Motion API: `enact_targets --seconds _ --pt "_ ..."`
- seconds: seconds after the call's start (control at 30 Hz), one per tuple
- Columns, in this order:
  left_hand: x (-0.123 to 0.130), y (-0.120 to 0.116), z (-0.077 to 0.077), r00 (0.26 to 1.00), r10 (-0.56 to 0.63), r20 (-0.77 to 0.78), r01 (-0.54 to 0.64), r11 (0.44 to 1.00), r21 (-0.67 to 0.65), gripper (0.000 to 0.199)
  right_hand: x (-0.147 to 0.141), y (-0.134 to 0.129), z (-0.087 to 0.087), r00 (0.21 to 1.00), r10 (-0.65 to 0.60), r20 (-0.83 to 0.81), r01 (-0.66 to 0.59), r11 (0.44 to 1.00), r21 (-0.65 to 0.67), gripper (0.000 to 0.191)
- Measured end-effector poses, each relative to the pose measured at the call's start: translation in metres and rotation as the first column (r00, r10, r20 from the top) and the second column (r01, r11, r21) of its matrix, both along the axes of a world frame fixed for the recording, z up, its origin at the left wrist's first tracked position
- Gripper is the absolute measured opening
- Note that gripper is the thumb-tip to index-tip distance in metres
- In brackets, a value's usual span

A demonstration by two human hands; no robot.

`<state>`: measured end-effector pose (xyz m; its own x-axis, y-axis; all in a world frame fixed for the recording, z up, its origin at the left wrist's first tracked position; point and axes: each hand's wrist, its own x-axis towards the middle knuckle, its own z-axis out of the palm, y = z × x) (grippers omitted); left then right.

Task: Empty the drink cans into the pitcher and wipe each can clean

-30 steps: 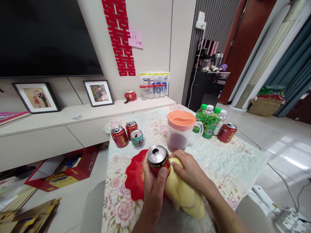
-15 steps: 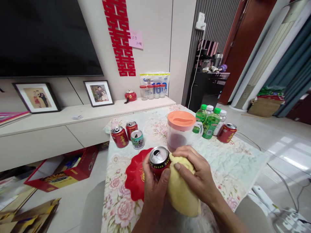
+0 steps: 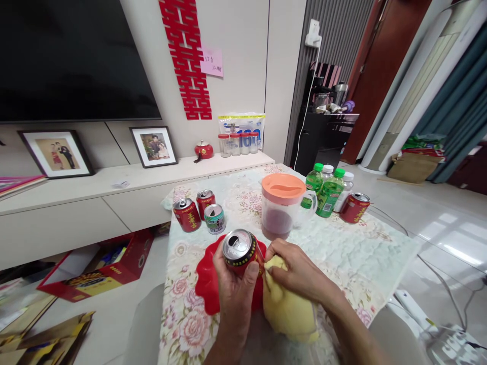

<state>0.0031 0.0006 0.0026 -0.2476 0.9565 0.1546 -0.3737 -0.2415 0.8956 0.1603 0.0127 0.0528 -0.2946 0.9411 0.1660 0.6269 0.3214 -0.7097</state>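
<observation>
My left hand (image 3: 235,289) is wrapped around an opened red drink can (image 3: 240,251), tilted a little, its silver top toward me. In my right hand (image 3: 294,268) a yellow cloth (image 3: 289,309) is bunched up, pressed against the can's right side, with the rest of it hanging below. Under the can lies a red scalloped plate (image 3: 208,284), partly covered by my left hand and the can. Just beyond my hands stands a clear pitcher (image 3: 277,220) with an orange lid (image 3: 283,187) and dark liquid inside.
On the flowered tablecloth (image 3: 186,314), two red cans (image 3: 187,217) and a small green can (image 3: 215,220) stand at left. Green-capped bottles (image 3: 330,196) and another red can (image 3: 354,209) stand at right. A white cabinet (image 3: 152,177) runs along the wall behind.
The can has shifted slightly left and tilted. My right hand has gathered the cloth tighter and moved lower along the can's side.
</observation>
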Motion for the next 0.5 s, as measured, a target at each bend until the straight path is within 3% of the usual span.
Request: enact_targets --seconds 0.13,0.3,0.5 --pt "0.0 -0.001 0.001 0.999 -0.042 -0.007 0.042 0.999 0.004 0.075 0.001 0.002 -0.007 0.997 -0.068 0.024 0.068 0.998 0.01 0.023" --pt "0.0 -0.003 0.006 0.995 -0.026 -0.098 0.026 1.0 -0.005 0.071 -0.002 -0.001 0.0 0.993 -0.118 -0.004 0.118 0.992 0.052 0.019" --pt "-0.001 0.003 0.003 0.982 -0.036 -0.184 0.047 0.997 0.054 0.077 -0.007 -0.013 0.015 0.963 -0.079 -0.258 0.147 0.955 0.257 0.011"
